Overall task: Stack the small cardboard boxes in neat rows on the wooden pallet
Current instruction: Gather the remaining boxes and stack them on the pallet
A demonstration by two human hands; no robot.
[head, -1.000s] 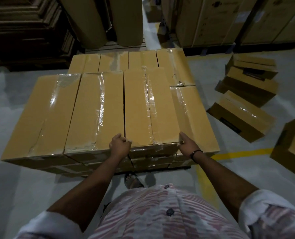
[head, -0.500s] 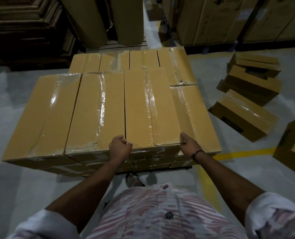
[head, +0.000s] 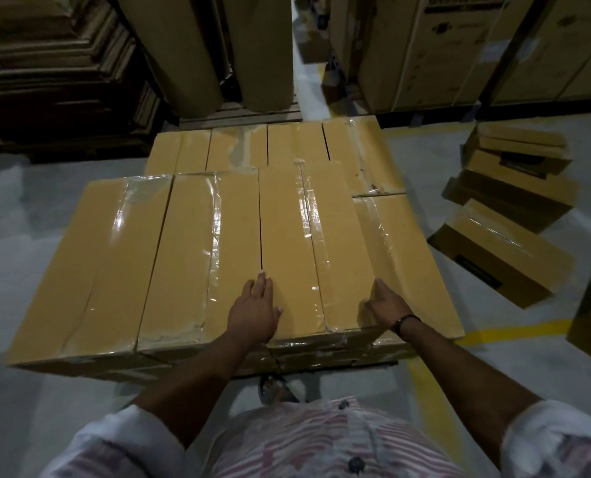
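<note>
Head view. Shows stack (head: 197, 243) of taped boxes covering the pallet; pallet itself hidden underneath.

Progress:
- Near half, top layer: three side by side, long edges touching.
- Rightmost of these: box (head: 297, 243), between both hands.
- Just right of it: one open slot, exposing lower box (head: 401, 250).
- Far row (head: 270, 146): four across, lower than the near top layer.
- To the right, well apart, on the floor: floor boxes (head: 508, 246), several, at mixed angles, presumably awaiting stacking.
- Judged well advanced but unfinished, with the near-right slot and the far row yet to be filled.

Hands:
- Left hand (head: 254, 312): released, fingers straight, palm down. Rests flat on top of box at its left seam, toward the near end. Holds nothing.
- Right hand (head: 385, 305): clasps the right top edge of box close to the front corner, thumb curled onto the top. Remaining fingers mostly hidden down the side.
- Judged a final squaring of box against its neighbour.
</note>
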